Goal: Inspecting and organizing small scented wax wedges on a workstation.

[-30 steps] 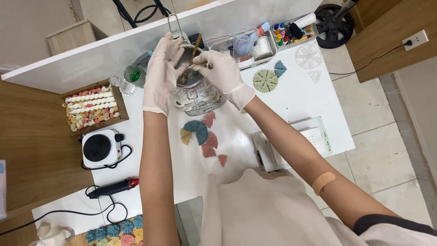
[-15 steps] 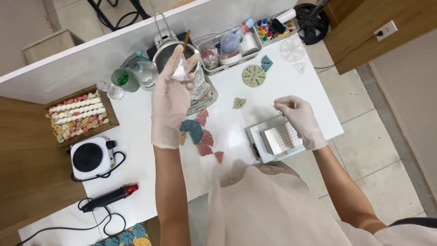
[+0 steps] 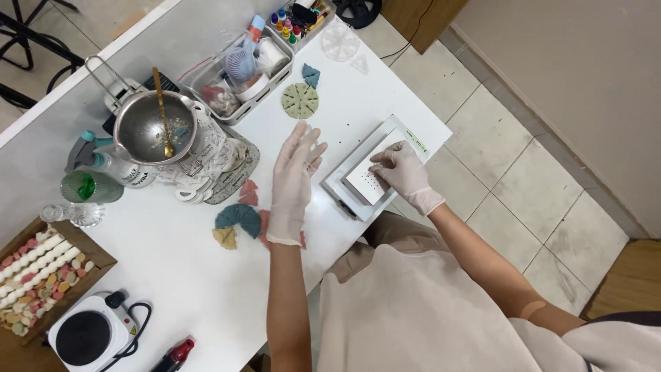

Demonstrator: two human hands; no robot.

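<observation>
Right hand (image 3: 405, 173) on white scale (image 3: 372, 178); left hand (image 3: 292, 180) open, hovering above table (image 3: 179, 269).

**What the view is keeping back**

The left hand (image 3: 292, 180) is hovering flat and covering part of the pink wedge pieces (image 3: 261, 224) beneath its wrist — how many are lying under the glove is not showing. The right hand (image 3: 405, 176) is pressing on the white perforated plate (image 3: 368, 180), and its fingers are hiding the plate's far corner; the dots near the fingertips are too small to make out. Far left of the fingers, the wooden tray (image 3: 93, 251) is running off the frame edge — so is the hot plate (image 3: 86, 336) below it.
</observation>
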